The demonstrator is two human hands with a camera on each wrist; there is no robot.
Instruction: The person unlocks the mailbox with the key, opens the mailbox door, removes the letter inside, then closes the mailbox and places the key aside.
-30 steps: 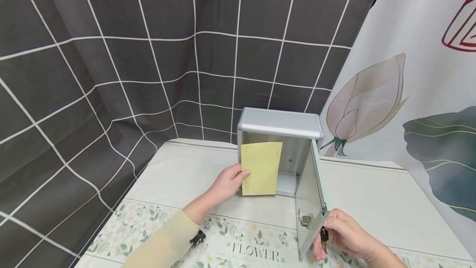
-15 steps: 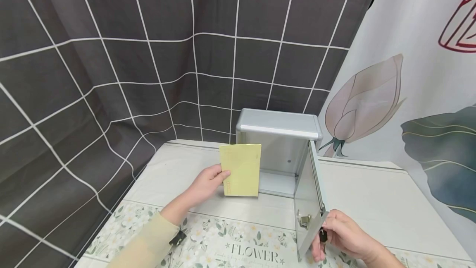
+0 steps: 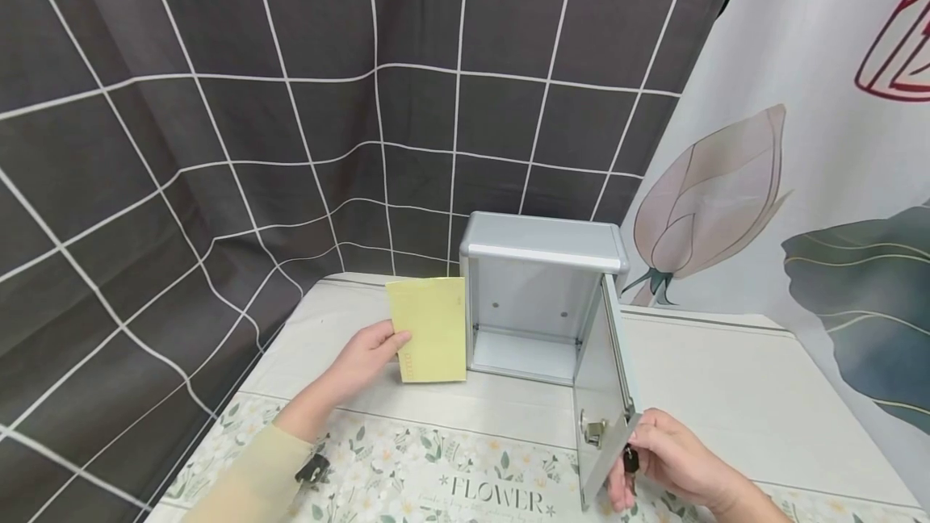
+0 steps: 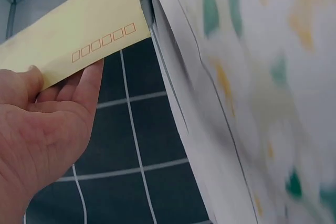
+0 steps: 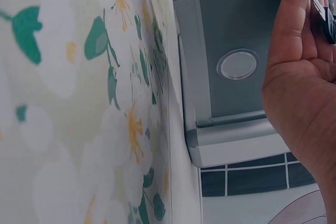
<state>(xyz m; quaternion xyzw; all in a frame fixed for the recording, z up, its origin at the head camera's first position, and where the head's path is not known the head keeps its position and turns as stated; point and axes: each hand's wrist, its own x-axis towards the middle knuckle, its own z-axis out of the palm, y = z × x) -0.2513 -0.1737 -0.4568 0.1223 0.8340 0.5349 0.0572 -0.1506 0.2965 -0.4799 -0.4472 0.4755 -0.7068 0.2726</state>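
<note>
A yellow envelope [image 3: 432, 329] stands nearly upright in my left hand [image 3: 366, 357], pinched by its left edge just left of a grey metal mailbox [image 3: 545, 239]. Red postcode boxes on the envelope [image 4: 79, 30] show in the left wrist view. The mailbox's door [image 3: 603, 378] is swung out toward me, with a lock [image 3: 594, 432] on its inner face. My right hand [image 3: 676, 458] pinches the free edge of that door. Keys with a black head [image 3: 630, 458] hang at the door's outer side beside my fingers; in the right wrist view the keys [image 5: 328, 22] are partly cut off.
The mailbox stands at the back of a table under a white cloth with a floral band [image 3: 429, 450] lettered "FLOWER". Behind and left hangs a dark grid curtain [image 3: 421, 111]; at right, a white curtain [image 3: 814, 47] with flower prints. A round disc [image 5: 237, 64] marks the door's outer face.
My left hand has carried the envelope leftward, from in front of the mailbox opening to beside the box, uncovering its interior. The right hand and the door have stayed in place.
</note>
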